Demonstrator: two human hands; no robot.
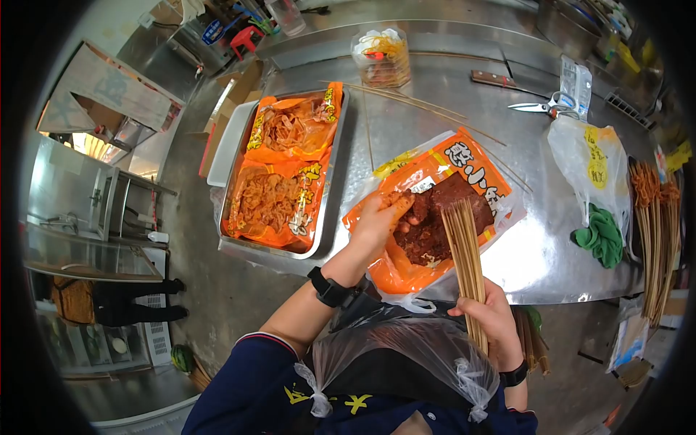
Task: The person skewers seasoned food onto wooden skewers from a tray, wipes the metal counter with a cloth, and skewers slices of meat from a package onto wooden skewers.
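Note:
My right hand (pixel 493 319) is closed round a thick bundle of bamboo skewers (pixel 462 250), whose upper ends lie over dark red sauced meat (pixel 453 199). The meat rests on an orange printed plastic bag (pixel 402 272) on the steel table. My left hand (pixel 380 221), its fingers stained with sauce, reaches in from the left and pinches at the meat's left edge; the fingertips are partly hidden in it. To the left, a metal tray (pixel 308 254) holds two orange packs of sliced food (pixel 272 199).
Loose skewers (pixel 428 105) lie across the steel table (pixel 478 87) behind the bag. Farther back are a clear tub (pixel 380 61), a knife (pixel 500 81) and scissors (pixel 544 107). On the right are a white plastic bag (pixel 591 159), a green cloth (pixel 600 235) and loaded skewers (pixel 656 239). Another person (pixel 116 301) stands far left.

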